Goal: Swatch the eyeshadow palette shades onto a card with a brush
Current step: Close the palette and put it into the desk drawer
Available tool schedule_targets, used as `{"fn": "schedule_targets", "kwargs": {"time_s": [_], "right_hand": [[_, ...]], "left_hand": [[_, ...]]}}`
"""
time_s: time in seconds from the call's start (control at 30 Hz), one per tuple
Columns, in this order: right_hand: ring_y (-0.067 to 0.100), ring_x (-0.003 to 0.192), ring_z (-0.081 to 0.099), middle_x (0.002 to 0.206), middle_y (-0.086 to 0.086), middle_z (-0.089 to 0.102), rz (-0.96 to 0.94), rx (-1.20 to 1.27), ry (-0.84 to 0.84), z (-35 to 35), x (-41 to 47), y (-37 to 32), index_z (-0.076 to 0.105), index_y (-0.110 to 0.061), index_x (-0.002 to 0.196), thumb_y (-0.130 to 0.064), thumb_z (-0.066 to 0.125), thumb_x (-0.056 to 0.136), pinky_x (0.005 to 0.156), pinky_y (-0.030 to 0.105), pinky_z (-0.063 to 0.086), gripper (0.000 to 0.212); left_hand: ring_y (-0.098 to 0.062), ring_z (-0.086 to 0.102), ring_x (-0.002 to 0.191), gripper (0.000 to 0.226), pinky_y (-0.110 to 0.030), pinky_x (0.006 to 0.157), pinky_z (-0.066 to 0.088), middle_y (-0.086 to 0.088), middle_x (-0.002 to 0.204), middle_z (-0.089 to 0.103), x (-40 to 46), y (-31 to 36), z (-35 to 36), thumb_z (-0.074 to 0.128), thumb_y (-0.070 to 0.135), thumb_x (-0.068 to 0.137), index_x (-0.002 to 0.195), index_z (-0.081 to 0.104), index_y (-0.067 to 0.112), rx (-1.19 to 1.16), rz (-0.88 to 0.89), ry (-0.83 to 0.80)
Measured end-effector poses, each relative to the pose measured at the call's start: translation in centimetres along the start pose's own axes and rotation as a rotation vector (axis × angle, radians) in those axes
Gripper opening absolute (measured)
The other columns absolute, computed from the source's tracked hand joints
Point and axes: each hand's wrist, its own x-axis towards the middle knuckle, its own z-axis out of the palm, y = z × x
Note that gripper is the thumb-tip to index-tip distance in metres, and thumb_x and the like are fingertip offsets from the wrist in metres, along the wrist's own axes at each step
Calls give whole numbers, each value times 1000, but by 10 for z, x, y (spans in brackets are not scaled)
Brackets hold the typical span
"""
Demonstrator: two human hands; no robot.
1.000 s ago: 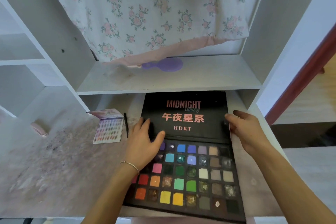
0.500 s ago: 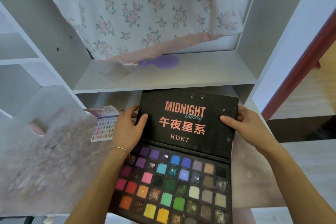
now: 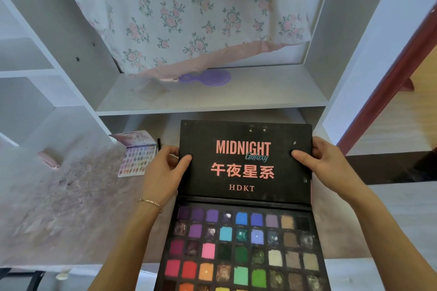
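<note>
Head view, the only one: a large black eyeshadow palette lies open in the near middle of the scene, its tray of coloured pans running off the near edge and its lid raised toward the camera, lettering showing. The left hand grips the lid's left edge, thumb on the printed face and fingers curled behind. The right hand clamps the right edge the same way. Both forearms reach in from the near side, roughly mirrored, wrists a little bent; a thin bracelet sits on the left wrist.

The palette looks like stiff card or board, flat and fairly light for its spread, hinged along the fold between lid and tray. My judgement is that it is best held by the outer edges, as now, keeping fingers off the pans, since pressed powder is brittle and smears easily. The hinge may flop if only the lid is carried.

Farther left on the stained counter lies a small swatch card with rows of colour dots, and just beside its right edge a thin dark stick, likely the brush. A purple hand mirror rests on the shelf beyond, under a floral cloth.
</note>
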Motion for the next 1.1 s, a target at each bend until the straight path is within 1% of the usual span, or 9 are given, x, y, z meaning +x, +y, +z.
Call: {"fn": "schedule_targets", "kwargs": {"time_s": [0.17,0.27,0.4,0.47,0.57,0.67,0.77,0.93,1.1], "right_hand": [[-2,84,56,92,-20,56,-160,-3,119,10,6,-11,47,-30,100,-22,58,86,59,9,45,19],[-6,84,55,92,-22,55,-230,-4,171,14,18,-21,48,-31,98,-21,57,87,58,4,44,18],[-7,82,58,89,-18,60,-267,44,197,14,28,-31,56,-27,94,-22,51,91,62,1,44,7],[-8,78,60,81,-13,62,-274,31,240,14,25,-33,58,-30,82,-27,46,93,62,4,44,17],[5,72,59,73,3,61,-272,37,331,16,11,-28,58,-20,74,-30,42,94,69,16,44,28],[-6,67,55,62,-15,56,-293,29,357,19,-13,-19,55,-27,69,-26,41,95,63,8,40,29],[-9,88,58,88,-18,63,-365,2,257,17,-41,-6,63,-23,93,-24,43,92,71,4,45,20],[-10,108,49,116,-17,55,-429,-234,77,8,-75,15,57,-27,112,-38,53,85,85,4,39,29],[12,124,44,131,-4,52,-460,-656,43,11,-89,35,60,-20,118,-27,65,81,100,28,35,38]], "left_hand": [[-1,57,72,14,-12,58,40,8,74,60,4,5,-9,64,20,83,81,51,26,-90,49,93],[0,56,72,7,-9,58,42,8,74,60,15,13,-9,62,19,84,86,56,16,-137,53,158],[1,51,66,14,2,57,35,9,69,54,26,27,-14,52,24,90,80,54,16,-139,92,212],[3,48,58,24,-1,55,34,5,61,48,24,31,-19,49,26,91,71,51,15,-135,130,240],[6,47,54,27,-3,54,35,4,57,46,7,31,-27,46,22,93,68,51,12,-142,178,252],[7,49,52,24,-3,51,37,9,57,49,-19,25,-32,47,16,92,70,56,20,-179,189,223],[12,54,66,16,-1,57,38,11,73,60,-45,14,-40,51,10,90,91,66,16,-182,225,153],[7,56,92,25,-2,83,36,19,105,60,-80,-12,-51,62,13,83,105,63,24,-3,303,8],[-20,57,105,23,-32,94,40,-5,108,65,-98,-25,-34,68,11,79,102,67,7,332,382,-20]]}}
